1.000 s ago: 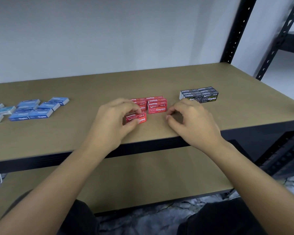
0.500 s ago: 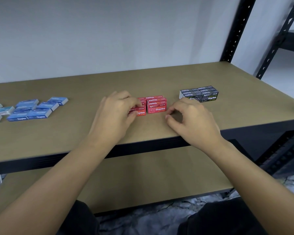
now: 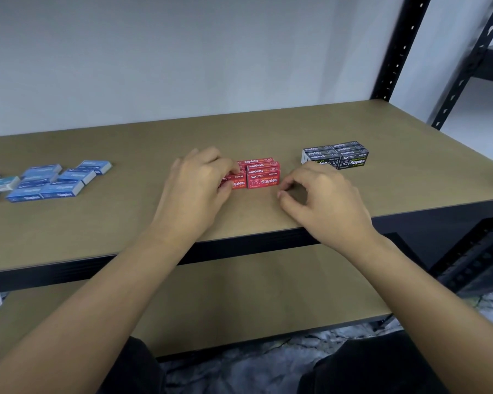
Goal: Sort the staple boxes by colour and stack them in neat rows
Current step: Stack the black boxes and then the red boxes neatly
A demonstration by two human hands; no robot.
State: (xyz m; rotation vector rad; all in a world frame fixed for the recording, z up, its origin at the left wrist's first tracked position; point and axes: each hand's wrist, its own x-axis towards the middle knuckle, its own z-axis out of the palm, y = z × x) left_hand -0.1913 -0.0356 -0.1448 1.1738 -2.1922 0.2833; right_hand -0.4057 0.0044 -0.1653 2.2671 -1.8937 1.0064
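A block of red staple boxes (image 3: pixel 264 174) stands at the middle of the brown shelf board (image 3: pixel 268 132). My left hand (image 3: pixel 195 186) pinches the front left red box (image 3: pixel 236 182) between thumb and fingers, set against that block. My right hand (image 3: pixel 322 197) rests on the board just right of the red block, its fingers loosely curled and holding nothing. A tidy block of black staple boxes (image 3: pixel 336 156) sits to the right, partly behind my right hand. Several blue staple boxes (image 3: pixel 54 180) lie loosely grouped at the left.
Black perforated rack posts (image 3: pixel 396 52) rise at the right behind the board. A lower shelf board (image 3: pixel 239 294) lies beneath, with my dark-clothed knees in front of it. A pale wall backs the shelf.
My left hand carried a red box from in front of the red block and set it against the block's left front. My right hand stayed put.
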